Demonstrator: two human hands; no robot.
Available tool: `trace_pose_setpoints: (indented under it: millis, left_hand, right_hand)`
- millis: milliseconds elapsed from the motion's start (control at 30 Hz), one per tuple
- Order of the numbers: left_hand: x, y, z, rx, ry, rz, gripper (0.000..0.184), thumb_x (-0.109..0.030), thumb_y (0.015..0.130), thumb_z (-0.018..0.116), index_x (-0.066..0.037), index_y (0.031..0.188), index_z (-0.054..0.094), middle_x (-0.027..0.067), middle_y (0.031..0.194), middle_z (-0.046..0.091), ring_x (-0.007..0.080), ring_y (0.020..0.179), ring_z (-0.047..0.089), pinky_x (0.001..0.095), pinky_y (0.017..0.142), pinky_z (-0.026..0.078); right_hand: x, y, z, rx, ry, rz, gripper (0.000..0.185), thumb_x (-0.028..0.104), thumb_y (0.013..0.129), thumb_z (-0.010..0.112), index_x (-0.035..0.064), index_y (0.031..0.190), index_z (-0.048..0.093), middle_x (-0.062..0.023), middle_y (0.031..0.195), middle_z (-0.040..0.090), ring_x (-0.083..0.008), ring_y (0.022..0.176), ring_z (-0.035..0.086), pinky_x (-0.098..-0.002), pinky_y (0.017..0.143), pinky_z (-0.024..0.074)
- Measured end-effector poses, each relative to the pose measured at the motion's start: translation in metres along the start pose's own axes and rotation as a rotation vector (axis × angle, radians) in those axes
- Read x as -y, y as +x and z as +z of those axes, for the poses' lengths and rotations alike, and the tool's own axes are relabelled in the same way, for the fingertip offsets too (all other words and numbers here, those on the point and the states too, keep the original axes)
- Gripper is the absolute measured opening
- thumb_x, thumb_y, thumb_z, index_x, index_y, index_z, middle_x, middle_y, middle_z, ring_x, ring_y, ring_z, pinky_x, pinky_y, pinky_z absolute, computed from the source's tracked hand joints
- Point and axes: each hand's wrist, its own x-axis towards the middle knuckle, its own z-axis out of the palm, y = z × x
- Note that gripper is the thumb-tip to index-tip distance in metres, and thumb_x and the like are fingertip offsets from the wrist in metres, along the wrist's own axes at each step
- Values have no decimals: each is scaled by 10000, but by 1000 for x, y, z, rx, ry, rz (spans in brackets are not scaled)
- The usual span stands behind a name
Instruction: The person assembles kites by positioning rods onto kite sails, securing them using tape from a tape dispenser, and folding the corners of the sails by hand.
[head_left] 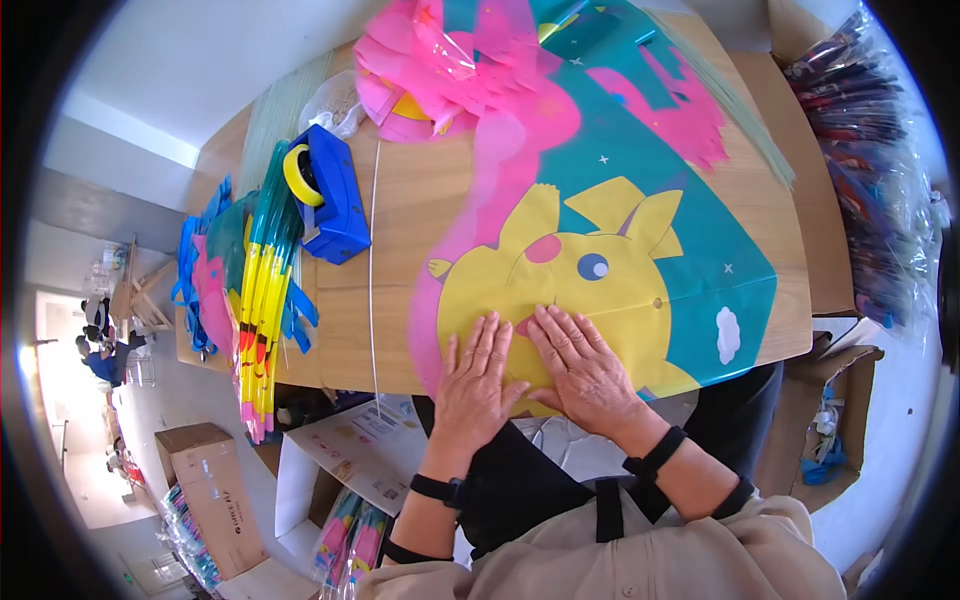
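The left hand [478, 375] and the right hand [578, 368] lie side by side, palms down, on the near part of a printed sheet [610, 240], which spreads over the middle and right of the bench [420, 190]. The grip of each is open, fingers extended and close together, holding nothing. The sheet shows a yellow figure on teal and pink, with a fold line running right from the figure, and its near edge reaches the near side of the bench. Crumpled pink film [425, 60] lies at the far end. To the left a thin white rod [374, 260] runs from far to near, and just beyond it stands a blue dispenser [340, 205] with yellow tape [293, 180]. Further left, a teal and yellow bundle [262, 290] overhangs the near edge. Pale sticks [750, 120] line the far right edge
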Motion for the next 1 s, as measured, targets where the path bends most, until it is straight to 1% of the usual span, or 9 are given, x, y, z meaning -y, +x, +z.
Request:
trace_pose_setpoints:
  millis: [167, 267, 367, 400, 567, 833, 900, 967, 1000]
  left_hand:
    - [9, 10, -4, -2, 53, 49, 747, -352, 833, 578, -63, 1445, 261, 133, 1496, 262, 274, 1384, 251, 482, 1127, 144]
    - [7, 11, -6, 13, 73, 40, 749, -344, 822, 585, -68, 1443, 269, 139, 1500, 250, 281, 1390, 234, 482, 1134, 117]
    - [4, 10, -6, 18, 100, 35, 749, -347, 812, 584, -65, 1436, 279, 150, 1501, 239, 303, 1393, 213, 485, 1139, 85]
    - [2, 11, -5, 11, 124, 21, 748, -361, 809, 593, -80, 1433, 292, 137, 1500, 247, 292, 1393, 219, 491, 1137, 95]
    - [3, 12, -2, 29, 184, -1, 729, -384, 821, 574, -89, 1430, 303, 125, 1505, 239, 285, 1398, 205, 502, 1135, 96]
    - [0, 12, -2, 12, 195, -8, 783, -442, 823, 559, -49, 1434, 268, 179, 1503, 215, 334, 1402, 168, 519, 1129, 55]
    - [-1, 13, -4, 21, 186, -16, 786, -451, 831, 506, -22, 1436, 246, 205, 1502, 193, 345, 1406, 140, 502, 1133, 38]
    - [-1, 15, -4, 17, 186, -9, 789, -445, 825, 513, -22, 1436, 246, 207, 1502, 194, 346, 1406, 141, 506, 1131, 38]
    - [-1, 13, -4, 24, 188, -8, 793, -440, 820, 519, -22, 1436, 246, 209, 1501, 195, 347, 1406, 142, 509, 1129, 38]
  right_hand:
    - [-22, -7, -15, -19, -46, 123, 877, 541, 785, 561, -35, 1392, 296, -169, 1465, 290, -286, 1376, 255, -413, 1141, 167]
    - [-47, -22, -23, -39, -106, 197, 920, 613, 783, 503, -28, 1403, 274, -185, 1481, 254, -324, 1382, 228, -440, 1139, 137]
    - [-73, -40, -40, -68, -202, 269, 933, 634, 786, 477, -33, 1404, 265, -187, 1481, 252, -328, 1386, 218, -442, 1140, 129]
    - [-85, -48, -44, -81, -241, 304, 922, 639, 790, 480, -20, 1403, 282, -162, 1485, 260, -291, 1394, 210, -428, 1147, 123]
    - [-133, -76, -69, -109, -289, 371, 925, 664, 806, 441, -16, 1410, 271, -173, 1488, 245, -303, 1394, 200, -425, 1145, 134]
    - [-149, -79, -68, -259, -262, 532, 845, 590, 855, 466, -13, 1411, 263, -194, 1483, 239, -323, 1387, 208, -415, 1146, 135]
    - [-158, -80, -71, -295, -274, 548, 818, 566, 866, 474, -12, 1408, 269, -200, 1478, 248, -332, 1382, 214, -419, 1144, 139]
    - [-175, -83, -74, -301, -301, 605, 771, 522, 884, 481, -12, 1402, 278, -210, 1463, 271, -350, 1370, 230, -429, 1136, 152]
    - [-186, -85, -77, -346, -276, 584, 693, 413, 886, 536, -7, 1386, 306, -218, 1441, 304, -362, 1348, 261, -435, 1121, 194]
